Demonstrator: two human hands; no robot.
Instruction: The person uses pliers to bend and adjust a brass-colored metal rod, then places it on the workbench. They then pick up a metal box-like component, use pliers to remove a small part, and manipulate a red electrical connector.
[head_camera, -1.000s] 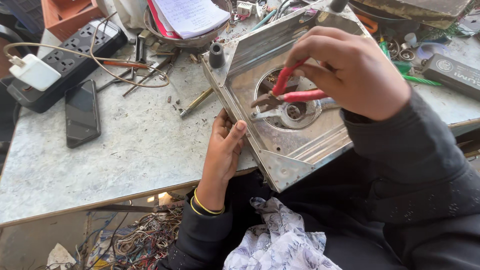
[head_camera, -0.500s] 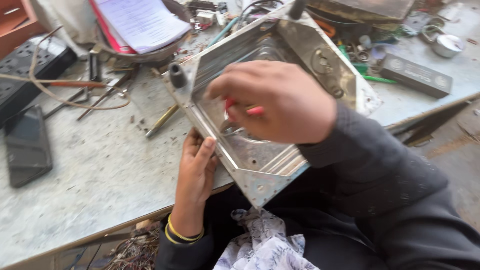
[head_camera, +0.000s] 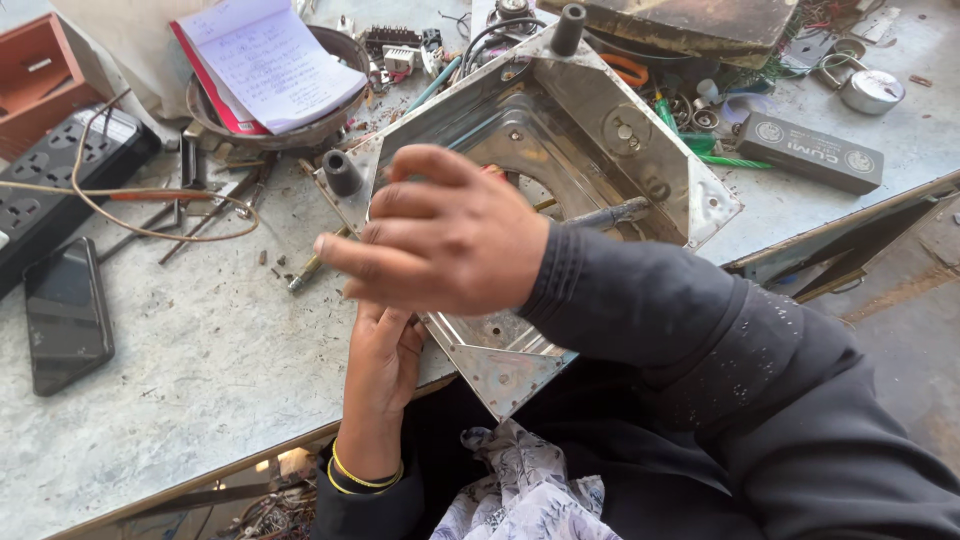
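1. Right hand (head_camera: 445, 235) is hovering, fingers curled together, over the square, shiny metal tray (head_camera: 560, 150); contents unseen.
2. Left hand (head_camera: 383, 362) is gripping the tray's near corner, overhanging the scuffed grey worktop's (head_camera: 180, 380) front edge.

Grey workbench (head_camera: 200, 400) carries phone (head_camera: 66, 314), probably screws (head_camera: 270, 262).

The metal tray (head_camera: 600, 150) was silvery, the surface (head_camera: 200, 350) pale grey, the phone (head_camera: 66, 315) black, the notebook (head_camera: 270, 65) red-edged, the cloth (head_camera: 520, 490) white with a floral pattern.

right hand (head_camera: 445, 240) hiding metal tray (head_camera: 600, 150) centre, its grip unseen
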